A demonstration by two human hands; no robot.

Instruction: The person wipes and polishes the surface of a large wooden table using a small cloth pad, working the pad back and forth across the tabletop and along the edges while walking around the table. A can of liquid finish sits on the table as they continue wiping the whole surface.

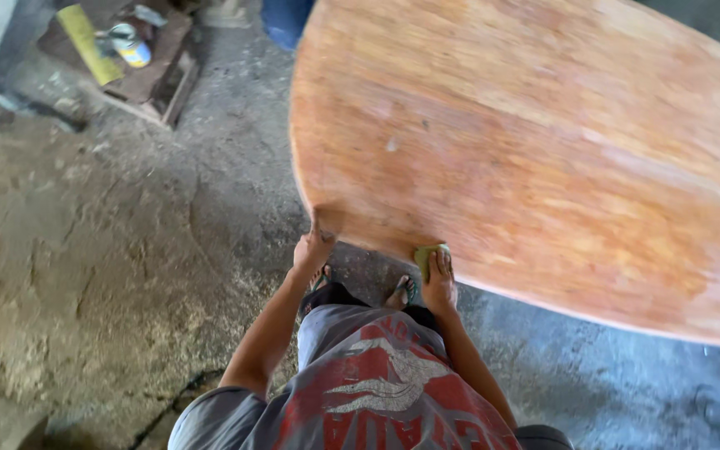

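A large rounded wooden tabletop (543, 150), reddish-brown, fills the upper right of the head view. My left hand (314, 246) grips its near edge, fingers curled over the rim. My right hand (441, 279) presses a small yellow-green pad (427, 252), perhaps sandpaper or a sponge, against the same edge a little to the right. Below the edge I see my feet in sandals (406, 292) and my grey and red shirt.
The rough concrete floor (110, 250) spreads to the left, dusty and cracked. At the top left a low wooden crate (147, 75) holds a small can (131, 46) and a yellow strip. A blue object (285, 21) stands at the top beside the tabletop.
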